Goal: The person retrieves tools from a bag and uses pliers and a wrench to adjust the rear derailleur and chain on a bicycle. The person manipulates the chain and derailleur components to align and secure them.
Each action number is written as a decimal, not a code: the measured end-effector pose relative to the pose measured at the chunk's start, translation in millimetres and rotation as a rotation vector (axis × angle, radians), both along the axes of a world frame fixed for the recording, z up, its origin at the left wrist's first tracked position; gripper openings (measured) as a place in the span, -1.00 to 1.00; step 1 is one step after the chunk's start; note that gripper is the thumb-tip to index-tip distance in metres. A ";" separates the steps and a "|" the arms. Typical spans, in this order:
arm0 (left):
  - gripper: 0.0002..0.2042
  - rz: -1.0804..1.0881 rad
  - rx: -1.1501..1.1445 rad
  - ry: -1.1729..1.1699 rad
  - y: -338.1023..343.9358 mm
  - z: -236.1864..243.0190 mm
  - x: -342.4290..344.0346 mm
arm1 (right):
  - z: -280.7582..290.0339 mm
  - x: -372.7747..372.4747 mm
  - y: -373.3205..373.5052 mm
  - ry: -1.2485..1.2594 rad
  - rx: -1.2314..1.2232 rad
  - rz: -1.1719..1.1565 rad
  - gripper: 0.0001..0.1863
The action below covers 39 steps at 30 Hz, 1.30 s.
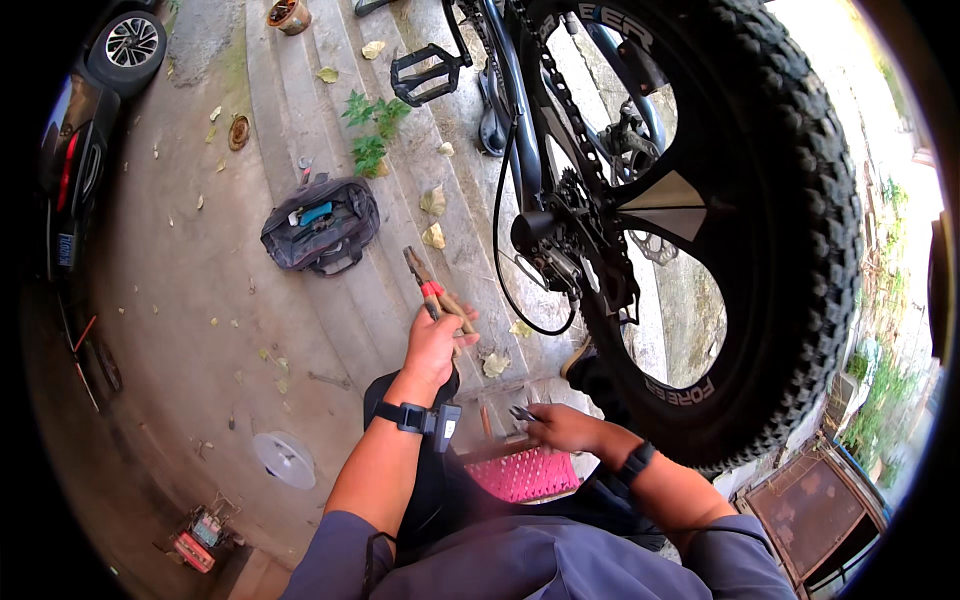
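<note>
My left hand (pixel 437 340) grips a pair of pliers (pixel 418 272) with red and tan handles, its jaws pointing away from me over the concrete steps. My right hand (pixel 555 428) is closed on a small dark metal tool (pixel 522 414), too small to identify, above a pink woven seat (pixel 515 476). At the right stands a bicycle's large rear wheel (pixel 790 230) with a black knobby tyre, next to its chain, derailleur (pixel 550 265) and cable. Left of the pliers an open dark tool bag (pixel 320 245) holds a teal item and other things I cannot make out.
A black pedal (pixel 425 75) sticks out at the top. A car (pixel 80 150) is at the far left. A pot (pixel 288 18), a plant (pixel 370 130), a translucent disc (pixel 283 462), red machinery (pixel 195 548) and a rusty metal box (pixel 800 500) surround the steps (pixel 330 340).
</note>
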<state>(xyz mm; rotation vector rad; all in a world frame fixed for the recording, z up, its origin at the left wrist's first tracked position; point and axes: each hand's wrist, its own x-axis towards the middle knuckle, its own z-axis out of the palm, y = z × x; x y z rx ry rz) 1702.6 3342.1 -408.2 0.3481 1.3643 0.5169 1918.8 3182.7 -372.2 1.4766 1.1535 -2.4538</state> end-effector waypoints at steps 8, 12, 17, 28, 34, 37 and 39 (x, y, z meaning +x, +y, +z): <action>-0.64 0.047 0.196 0.018 30.9 -31.4 6.6 | -131.9 -41.1 38.7 -0.133 0.276 -0.069 -0.59; -0.67 0.094 0.303 -0.022 47.6 -29.1 9.7 | -168.9 -42.7 54.1 -0.378 0.456 -0.030 -0.71; -0.64 0.094 0.435 -0.102 39.0 -11.0 14.1 | -224.7 -33.7 43.5 -0.526 0.577 0.038 -0.50; -0.65 0.053 0.574 -0.045 -25.8 11.2 -1.1 | -193.6 -34.9 36.8 -0.543 0.755 -0.150 -0.38; -0.68 0.022 0.595 0.016 -38.9 7.3 -17.8 | -83.3 -28.1 54.5 -0.422 0.874 -0.263 -0.49; -0.67 -0.009 0.636 -0.032 -46.3 25.7 -15.4 | -46.0 -13.4 55.2 -0.256 1.031 -0.458 -0.53; -0.66 -0.018 0.673 -0.065 -55.2 41.1 -19.3 | -22.8 -7.7 58.0 -0.161 1.099 -0.616 -0.50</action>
